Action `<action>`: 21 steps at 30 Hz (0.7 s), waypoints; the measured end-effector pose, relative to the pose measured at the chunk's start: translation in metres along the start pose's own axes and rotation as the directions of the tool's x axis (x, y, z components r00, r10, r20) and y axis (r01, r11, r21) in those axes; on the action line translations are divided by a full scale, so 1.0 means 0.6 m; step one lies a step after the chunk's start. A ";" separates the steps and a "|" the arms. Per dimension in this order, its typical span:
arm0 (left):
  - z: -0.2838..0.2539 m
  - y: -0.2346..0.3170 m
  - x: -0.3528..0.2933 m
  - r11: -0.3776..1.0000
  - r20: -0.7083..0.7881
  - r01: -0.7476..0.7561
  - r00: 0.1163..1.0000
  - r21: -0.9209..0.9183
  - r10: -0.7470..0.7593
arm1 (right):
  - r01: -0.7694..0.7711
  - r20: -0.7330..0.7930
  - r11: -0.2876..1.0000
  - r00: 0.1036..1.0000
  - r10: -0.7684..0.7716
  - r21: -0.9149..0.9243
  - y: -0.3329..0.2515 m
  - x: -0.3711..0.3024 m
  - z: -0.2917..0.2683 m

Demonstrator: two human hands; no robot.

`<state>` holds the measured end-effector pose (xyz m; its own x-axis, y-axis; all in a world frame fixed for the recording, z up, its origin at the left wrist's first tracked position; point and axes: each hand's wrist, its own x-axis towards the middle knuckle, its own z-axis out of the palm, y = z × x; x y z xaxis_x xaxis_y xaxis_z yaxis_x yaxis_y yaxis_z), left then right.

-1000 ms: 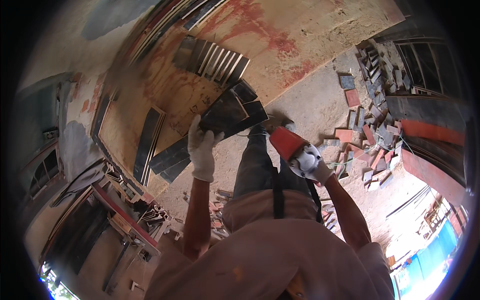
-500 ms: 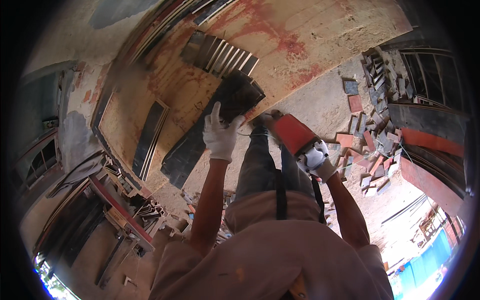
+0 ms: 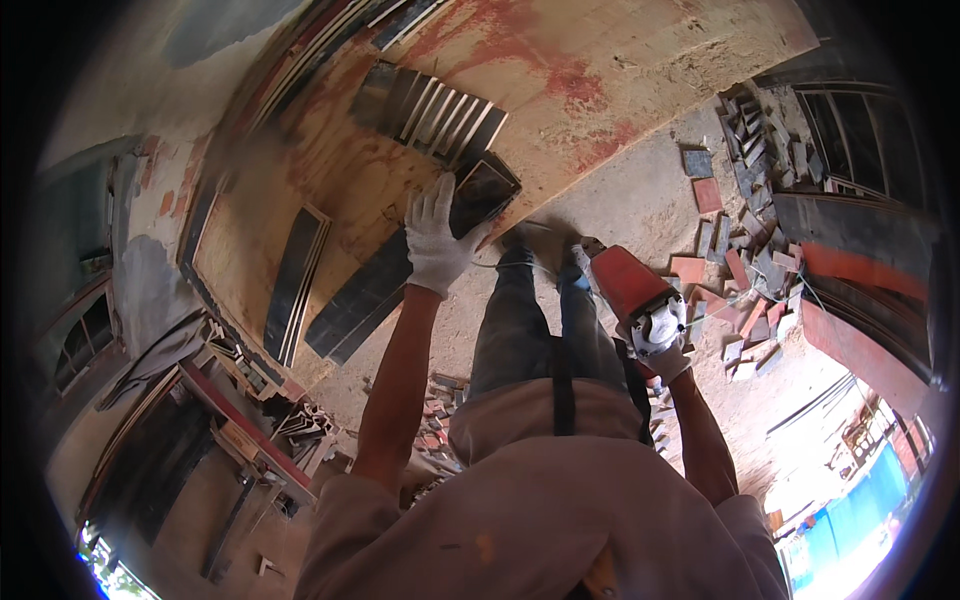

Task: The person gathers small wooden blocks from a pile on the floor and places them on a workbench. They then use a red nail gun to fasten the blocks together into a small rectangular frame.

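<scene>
My left hand (image 3: 435, 240), in a white work glove, is spread with its fingers stretched out over a long dark board (image 3: 362, 308). It seems to rest on the board near the far end; whether it presses down cannot be made out. A smaller dark piece (image 3: 487, 188) lies at that end. Wrapped round the rear of a red-bodied power tool (image 3: 630, 281) is my gloved right hand (image 3: 660, 335). The tool hangs beside my right leg, its metal head pointing forward and left, apart from the board. Its working end is blurred.
The boards lie on a wide, red-stained wooden sheet (image 3: 600, 130). A row of cut dark strips (image 3: 430, 112) and a narrow stack (image 3: 297, 280) lie on it too. Cut offcuts (image 3: 745, 285) litter the floor at right, near leaning panels (image 3: 855, 235). A thin cord (image 3: 492, 266) crosses my legs.
My left hand has moved forward along the dark board and its fingers have straightened. My right hand has drawn the red power tool right and slightly back, away from the board.
</scene>
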<state>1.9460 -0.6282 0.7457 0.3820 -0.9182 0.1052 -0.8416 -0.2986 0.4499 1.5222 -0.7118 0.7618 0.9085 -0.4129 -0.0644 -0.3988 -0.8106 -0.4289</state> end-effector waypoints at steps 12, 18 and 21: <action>-0.021 0.016 0.016 0.984 0.134 -0.156 0.980 0.087 0.144 | -0.186 0.455 0.965 0.886 0.085 0.182 -0.020 0.022 -0.059; -0.006 0.019 0.015 0.984 0.047 -0.175 0.983 -0.022 0.176 | 0.146 -0.017 0.978 0.989 -0.150 -0.151 0.007 -0.037 0.049; 0.011 0.012 0.009 0.984 -0.003 -0.180 0.984 -0.016 0.180 | -0.037 0.109 0.994 0.994 0.025 0.108 0.000 -0.059 0.065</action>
<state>1.9395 -0.6373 0.7440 0.2254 -0.9561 0.1873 -0.8905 -0.1242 0.4378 1.4948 -0.6812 0.7290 0.9066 -0.3848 -0.1732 -0.4159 -0.7456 -0.5207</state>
